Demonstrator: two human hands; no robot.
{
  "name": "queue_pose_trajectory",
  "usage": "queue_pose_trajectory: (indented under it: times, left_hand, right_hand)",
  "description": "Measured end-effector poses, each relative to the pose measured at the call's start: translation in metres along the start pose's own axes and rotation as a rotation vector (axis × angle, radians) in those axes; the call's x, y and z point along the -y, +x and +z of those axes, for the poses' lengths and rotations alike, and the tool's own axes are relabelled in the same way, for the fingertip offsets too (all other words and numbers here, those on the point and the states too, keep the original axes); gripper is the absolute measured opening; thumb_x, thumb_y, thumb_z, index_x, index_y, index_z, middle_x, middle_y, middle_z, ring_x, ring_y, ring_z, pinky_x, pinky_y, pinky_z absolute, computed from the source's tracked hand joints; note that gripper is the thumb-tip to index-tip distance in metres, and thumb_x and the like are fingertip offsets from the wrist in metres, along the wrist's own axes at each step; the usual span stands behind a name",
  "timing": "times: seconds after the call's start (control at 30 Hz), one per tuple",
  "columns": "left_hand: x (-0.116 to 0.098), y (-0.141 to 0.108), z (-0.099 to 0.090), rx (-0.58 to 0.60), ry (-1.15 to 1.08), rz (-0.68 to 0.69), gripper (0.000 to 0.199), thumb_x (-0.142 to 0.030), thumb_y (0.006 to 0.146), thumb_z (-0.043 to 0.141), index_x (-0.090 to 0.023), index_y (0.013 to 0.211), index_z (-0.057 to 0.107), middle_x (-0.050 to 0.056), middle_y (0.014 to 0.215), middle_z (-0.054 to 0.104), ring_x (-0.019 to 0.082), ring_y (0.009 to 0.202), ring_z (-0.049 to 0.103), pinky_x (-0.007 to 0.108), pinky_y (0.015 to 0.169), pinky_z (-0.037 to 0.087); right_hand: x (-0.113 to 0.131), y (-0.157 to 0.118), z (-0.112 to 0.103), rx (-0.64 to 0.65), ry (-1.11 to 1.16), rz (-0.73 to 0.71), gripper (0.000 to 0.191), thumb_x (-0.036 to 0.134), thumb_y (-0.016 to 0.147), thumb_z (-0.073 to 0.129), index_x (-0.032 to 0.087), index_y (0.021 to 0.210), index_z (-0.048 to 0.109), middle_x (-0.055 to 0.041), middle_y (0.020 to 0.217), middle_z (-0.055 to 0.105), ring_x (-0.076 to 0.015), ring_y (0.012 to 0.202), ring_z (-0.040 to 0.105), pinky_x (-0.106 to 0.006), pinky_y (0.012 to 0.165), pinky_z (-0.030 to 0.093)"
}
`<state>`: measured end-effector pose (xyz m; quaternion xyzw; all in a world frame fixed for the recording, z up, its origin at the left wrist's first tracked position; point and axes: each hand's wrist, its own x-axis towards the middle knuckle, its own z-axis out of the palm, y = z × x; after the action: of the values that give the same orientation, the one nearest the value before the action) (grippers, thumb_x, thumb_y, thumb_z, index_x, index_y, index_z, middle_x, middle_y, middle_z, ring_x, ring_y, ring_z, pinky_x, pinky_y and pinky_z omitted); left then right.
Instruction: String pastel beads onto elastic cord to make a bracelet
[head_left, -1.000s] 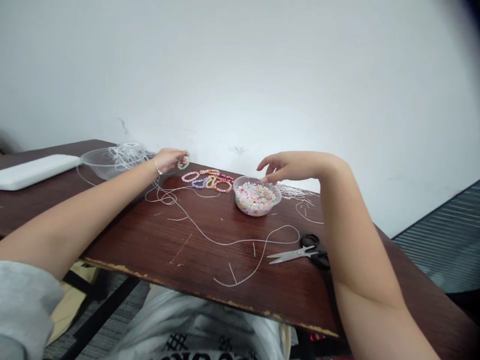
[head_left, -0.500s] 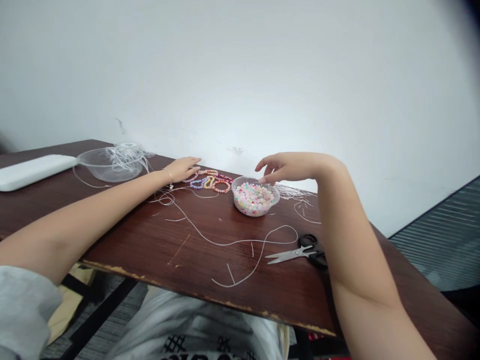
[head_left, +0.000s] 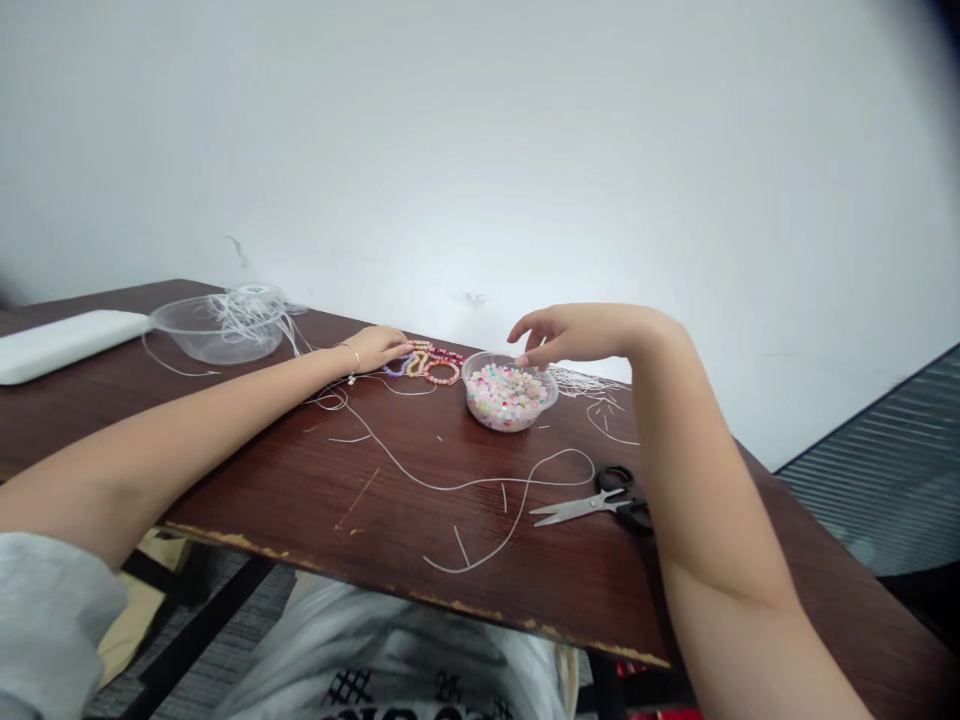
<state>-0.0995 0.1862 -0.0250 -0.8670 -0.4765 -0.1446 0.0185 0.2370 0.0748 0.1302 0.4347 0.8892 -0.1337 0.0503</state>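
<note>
My left hand [head_left: 377,348] lies low at the back of the table, fingers stretched out onto the left end of a cluster of beaded bracelets [head_left: 442,373]. Part of that cluster is hidden under the fingers. A thin bracelet with a small charm circles my left wrist. Over the back right rim of a clear plastic bowl of pastel beads [head_left: 506,398] hangs my right hand [head_left: 562,335]. Its fingers are bent and apart, with nothing visible between them; a fingertip is at the rim, and I cannot tell if it touches.
A long white cord [head_left: 450,487] loops across the table, with short offcuts around it. Black-handled scissors [head_left: 592,505] lie beside my right forearm. At the left are a clear bowl [head_left: 199,330] of tangled cord and a white case [head_left: 67,343]. More cut cord [head_left: 585,383] lies behind my right wrist.
My left hand has slid slightly right and toward me, and its fingers now cover the leftmost bracelets. My right hand stays nearly where it was, above the bead bowl.
</note>
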Motion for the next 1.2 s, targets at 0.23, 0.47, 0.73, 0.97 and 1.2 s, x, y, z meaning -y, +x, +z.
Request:
queue_pose_trajectory:
  times: [0.23, 0.47, 0.73, 0.97, 1.2]
  left_hand:
    - [-0.013, -0.001, -0.004, -0.306, -0.172, -0.068, 0.053, -0.048, 0.087, 0.038, -0.011, 0.119, 0.057, 0.013, 0.124, 0.048, 0.023, 0.118, 0.045, 0.037, 0.106, 0.033]
    - [-0.030, 0.002, -0.010, -0.292, -0.658, -0.169, 0.049, -0.040, 0.094, 0.026, -0.014, 0.125, 0.052, 0.014, 0.134, 0.046, 0.020, 0.113, 0.052, 0.033, 0.087, 0.051]
    - [-0.009, 0.003, 0.001, -0.182, -0.225, -0.282, 0.059, -0.052, 0.086, 0.038, -0.008, 0.120, 0.056, 0.016, 0.120, 0.057, 0.029, 0.112, 0.053, 0.038, 0.096, 0.042]
    - [-0.004, -0.002, 0.003, -0.070, -0.015, -0.150, 0.074, -0.055, 0.086, 0.032, -0.004, 0.139, 0.034, 0.020, 0.145, 0.032, 0.029, 0.135, 0.027, 0.039, 0.111, 0.019]
    - [-0.016, -0.004, 0.006, 0.201, 0.033, -0.009, 0.068, -0.060, 0.088, 0.028, -0.018, 0.140, 0.038, 0.011, 0.147, 0.032, 0.027, 0.137, 0.024, 0.040, 0.111, 0.016]
  right_hand:
    - [0.000, -0.002, -0.001, -0.008, 0.019, 0.001, 0.060, 0.054, 0.078, 0.055, 0.021, 0.128, 0.047, -0.0061, 0.104, 0.068, -0.0221, 0.092, 0.062, -0.034, 0.080, 0.044]
    - [0.001, -0.002, -0.001, 0.010, 0.016, 0.013, 0.059, 0.053, 0.079, 0.055, 0.022, 0.128, 0.047, -0.0054, 0.101, 0.069, -0.0222, 0.092, 0.062, -0.034, 0.078, 0.044]
    - [0.004, -0.002, -0.001, 0.010, 0.004, 0.016, 0.059, 0.052, 0.078, 0.055, 0.022, 0.128, 0.048, -0.0059, 0.103, 0.068, -0.0226, 0.094, 0.062, -0.034, 0.079, 0.044]
    - [0.002, 0.000, 0.000, 0.003, -0.006, 0.004, 0.059, 0.052, 0.078, 0.056, 0.022, 0.128, 0.048, -0.0062, 0.107, 0.067, -0.0231, 0.093, 0.062, -0.034, 0.077, 0.045]
    - [-0.001, 0.003, 0.001, 0.006, -0.014, 0.010, 0.058, 0.052, 0.077, 0.057, 0.024, 0.128, 0.050, -0.0058, 0.110, 0.066, -0.0235, 0.094, 0.062, -0.033, 0.076, 0.045]
